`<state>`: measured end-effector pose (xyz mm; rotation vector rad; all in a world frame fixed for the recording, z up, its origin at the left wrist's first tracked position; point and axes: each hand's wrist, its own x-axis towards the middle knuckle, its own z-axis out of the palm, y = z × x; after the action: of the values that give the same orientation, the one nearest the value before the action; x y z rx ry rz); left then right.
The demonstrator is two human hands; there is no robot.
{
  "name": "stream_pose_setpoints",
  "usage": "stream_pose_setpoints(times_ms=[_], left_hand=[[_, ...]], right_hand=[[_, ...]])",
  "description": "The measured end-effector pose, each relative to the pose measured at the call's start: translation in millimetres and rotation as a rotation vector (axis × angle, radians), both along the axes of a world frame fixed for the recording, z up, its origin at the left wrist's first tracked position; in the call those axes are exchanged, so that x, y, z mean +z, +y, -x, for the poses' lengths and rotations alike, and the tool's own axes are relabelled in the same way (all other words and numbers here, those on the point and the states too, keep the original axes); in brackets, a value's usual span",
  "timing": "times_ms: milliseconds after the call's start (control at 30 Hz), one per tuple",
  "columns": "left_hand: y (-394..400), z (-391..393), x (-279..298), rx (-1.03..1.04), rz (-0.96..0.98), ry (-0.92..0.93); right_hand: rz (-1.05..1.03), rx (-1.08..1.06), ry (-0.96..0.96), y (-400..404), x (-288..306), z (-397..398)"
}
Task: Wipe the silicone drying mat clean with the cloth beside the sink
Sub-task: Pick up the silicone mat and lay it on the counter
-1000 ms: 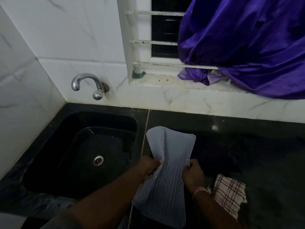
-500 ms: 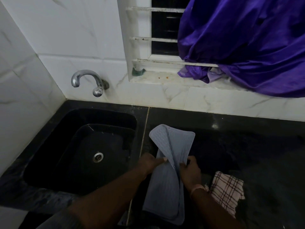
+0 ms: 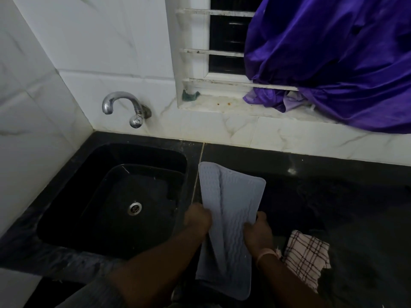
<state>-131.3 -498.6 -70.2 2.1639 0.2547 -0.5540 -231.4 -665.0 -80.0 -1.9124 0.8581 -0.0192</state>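
Gripping the pale grey silicone drying mat (image 3: 231,210) at mid-length, the left hand (image 3: 198,221) and right hand (image 3: 258,232) each clutched one long edge, holding it folded lengthwise over the dark table (image 3: 333,196) just right of the black sink (image 3: 106,196). Its wavy ribs showed; its lower end was partly hidden by the forearms. The checked cloth (image 3: 307,256) lay near the right wrist, its lower part lost in shadow.

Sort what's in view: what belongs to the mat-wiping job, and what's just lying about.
For the job: mat, held by left hand and right hand; checked cloth.
Lying about: tap, sink, purple fabric, green scrap on the sill.
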Motion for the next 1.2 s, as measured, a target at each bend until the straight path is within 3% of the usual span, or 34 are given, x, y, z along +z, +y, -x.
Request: stream_pose_setpoints(times_ms=[167, 300, 433, 633, 900, 1200], left_hand=[[56.2, -22.2, -4.0, 0.195, -0.034, -0.042], [87.4, -22.4, -6.2, 0.103, -0.094, -0.077], [104.5, -10.9, -4.9, 0.07, -0.187, -0.269], [119.4, -2.0, -17.8, 0.014, -0.195, -0.069], [129.6, -3.0, -33.1, 0.158, 0.005, -0.01], [139.2, -7.8, -45.4, 0.241, 0.18, 0.124]], right_hand=[[0.073, -0.045, -0.011, -1.6, -0.5, 4.0], [0.087, -0.043, -0.006, -1.0, -1.4, 4.0], [0.053, -0.04, -0.025, -4.6, 2.9, 1.1], [0.02, -0.016, -0.099, 4.9, 19.3, -16.2], [-0.07, 0.079, -0.35, 54.0, 72.9, -70.6], [-0.062, 0.209, -0.449, 90.3, 104.7, -110.3]])
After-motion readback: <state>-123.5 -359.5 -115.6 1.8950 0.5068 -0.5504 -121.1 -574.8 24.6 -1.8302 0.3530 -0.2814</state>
